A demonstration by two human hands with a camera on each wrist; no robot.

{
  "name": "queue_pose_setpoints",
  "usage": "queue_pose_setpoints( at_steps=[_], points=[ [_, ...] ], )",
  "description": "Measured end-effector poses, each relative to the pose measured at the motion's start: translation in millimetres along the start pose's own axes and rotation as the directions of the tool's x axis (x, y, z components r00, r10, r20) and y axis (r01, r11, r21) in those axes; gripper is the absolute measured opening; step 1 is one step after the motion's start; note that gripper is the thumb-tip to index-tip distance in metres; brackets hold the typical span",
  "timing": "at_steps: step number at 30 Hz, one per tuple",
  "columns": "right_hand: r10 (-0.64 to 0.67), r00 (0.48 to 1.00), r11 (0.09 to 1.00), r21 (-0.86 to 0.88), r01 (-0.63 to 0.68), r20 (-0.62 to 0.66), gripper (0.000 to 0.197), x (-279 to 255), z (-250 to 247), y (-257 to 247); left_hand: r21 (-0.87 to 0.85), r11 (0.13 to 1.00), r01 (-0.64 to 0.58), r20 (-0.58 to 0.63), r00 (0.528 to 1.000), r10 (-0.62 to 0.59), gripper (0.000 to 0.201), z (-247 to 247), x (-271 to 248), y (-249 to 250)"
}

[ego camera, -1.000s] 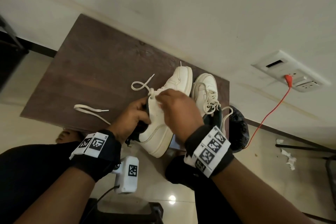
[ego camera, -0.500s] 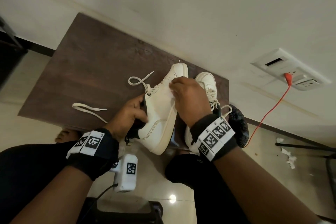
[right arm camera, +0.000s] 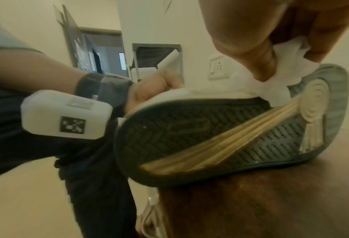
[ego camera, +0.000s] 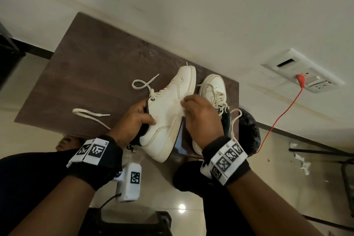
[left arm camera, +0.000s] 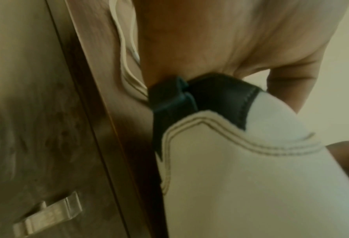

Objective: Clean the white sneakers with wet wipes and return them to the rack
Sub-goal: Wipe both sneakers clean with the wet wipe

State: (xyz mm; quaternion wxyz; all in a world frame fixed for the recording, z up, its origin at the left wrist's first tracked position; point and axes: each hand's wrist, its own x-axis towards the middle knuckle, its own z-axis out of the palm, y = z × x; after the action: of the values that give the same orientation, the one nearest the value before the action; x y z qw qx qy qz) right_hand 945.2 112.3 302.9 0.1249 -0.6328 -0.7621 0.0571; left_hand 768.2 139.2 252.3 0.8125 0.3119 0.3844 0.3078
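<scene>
A white sneaker (ego camera: 168, 113) lies tilted on its side over the near edge of the brown table (ego camera: 92, 74). My left hand (ego camera: 134, 120) grips its dark collar (left arm camera: 210, 95) at the heel end. My right hand (ego camera: 201, 117) pinches a crumpled white wet wipe (ego camera: 182, 110) against the sneaker's side, near the sole. From the right wrist view the wipe (right arm camera: 287, 70) sits bunched under the fingers above the dark grooved sole (right arm camera: 220, 133). The second white sneaker (ego camera: 212, 90) stands upright on the table just right of the held one, partly hidden by my right hand.
A loose white lace (ego camera: 90, 117) lies on the table at the left. A dark crumpled bag (ego camera: 249, 132) hangs by the table's right corner. A red cable (ego camera: 283, 109) runs from a wall socket (ego camera: 302, 74). Used wipes (ego camera: 302, 161) lie on the floor at right.
My right hand with the wipe moved up toward the toe, then back down along the sneaker's side near the sole. The left hand kept its grip on the collar.
</scene>
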Motion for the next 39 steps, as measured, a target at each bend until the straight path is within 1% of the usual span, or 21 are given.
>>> queue_pose_setpoints(
  at_steps=[3,6,10,12,15,18,20,23,25,27,30,33,35,36,39],
  points=[
    [0.028,0.999,1.000,0.011,-0.028,-0.043,0.018,13.9,-0.2,0.0,0.000,1.000,0.010,-0.054,0.998,-0.010,0.052,-2.4,1.2,0.4],
    [0.051,0.997,0.997,0.052,-0.048,-0.055,0.017,5.0,1.5,-8.3,-0.008,1.000,-0.008,-0.082,0.997,0.007,0.053,-1.0,1.4,0.2],
    [-0.005,1.000,0.983,0.181,0.001,0.022,0.019,-23.0,-1.8,-24.0,-0.037,0.999,-0.023,-0.135,0.991,0.018,0.045,0.1,1.7,-0.4],
    [-0.021,0.997,0.972,0.234,0.004,0.068,0.019,-34.0,-5.4,-32.7,-0.041,0.999,-0.036,-0.162,0.986,0.029,0.047,-1.0,1.5,0.1],
    [-0.037,0.995,0.976,0.216,0.017,0.089,0.022,-36.3,-3.3,-37.5,-0.055,0.997,-0.051,-0.191,0.981,0.039,0.046,-2.7,1.3,1.8],
    [-0.015,1.000,0.993,0.121,0.011,0.028,0.021,-16.1,7.4,-28.5,-0.033,0.998,-0.050,-0.176,0.984,0.043,0.046,-1.0,2.8,1.9],
    [0.049,0.998,0.996,0.078,-0.045,-0.046,0.019,4.3,12.8,-19.5,-0.009,0.999,-0.051,-0.160,0.986,0.049,0.046,-0.2,2.7,2.8],
    [0.104,0.990,0.991,0.094,-0.094,-0.099,0.018,25.6,14.0,-15.0,-0.008,0.998,-0.061,-0.174,0.983,0.058,0.044,-2.7,3.7,4.4],
    [0.101,0.992,0.988,0.126,-0.090,-0.079,0.018,25.6,12.8,-17.6,-0.033,0.997,-0.063,-0.187,0.981,0.056,0.044,-3.6,3.4,5.1],
    [0.086,0.996,0.985,0.150,-0.081,-0.032,0.020,15.5,10.1,-20.5,-0.053,0.997,-0.058,-0.202,0.978,0.046,0.044,-2.7,3.6,4.3],
    [0.012,0.999,0.981,0.194,-0.022,0.050,0.023,-11.5,3.4,-26.5,-0.083,0.995,-0.063,-0.210,0.977,0.044,0.043,-1.7,3.4,2.2],
    [-0.051,0.991,0.977,0.214,0.023,0.124,0.021,-37.6,-4.9,-38.3,-0.106,0.992,-0.065,-0.216,0.975,0.041,0.042,-1.7,3.3,1.0],
    [-0.069,0.988,0.981,0.187,0.042,0.135,0.022,-43.6,-4.4,-40.1,-0.094,0.993,-0.065,-0.230,0.972,0.042,0.041,-0.6,3.5,1.2],
    [-0.056,0.990,0.985,0.172,0.033,0.128,0.022,-41.1,-3.0,-38.4,-0.072,0.995,-0.069,-0.221,0.974,0.052,0.043,0.7,3.8,1.9],
    [0.026,0.999,0.989,0.144,-0.032,0.043,0.020,-19.5,6.0,-26.9,0.086,0.993,-0.082,-0.140,0.986,0.093,0.041,2.6,3.5,3.1]
  ],
)
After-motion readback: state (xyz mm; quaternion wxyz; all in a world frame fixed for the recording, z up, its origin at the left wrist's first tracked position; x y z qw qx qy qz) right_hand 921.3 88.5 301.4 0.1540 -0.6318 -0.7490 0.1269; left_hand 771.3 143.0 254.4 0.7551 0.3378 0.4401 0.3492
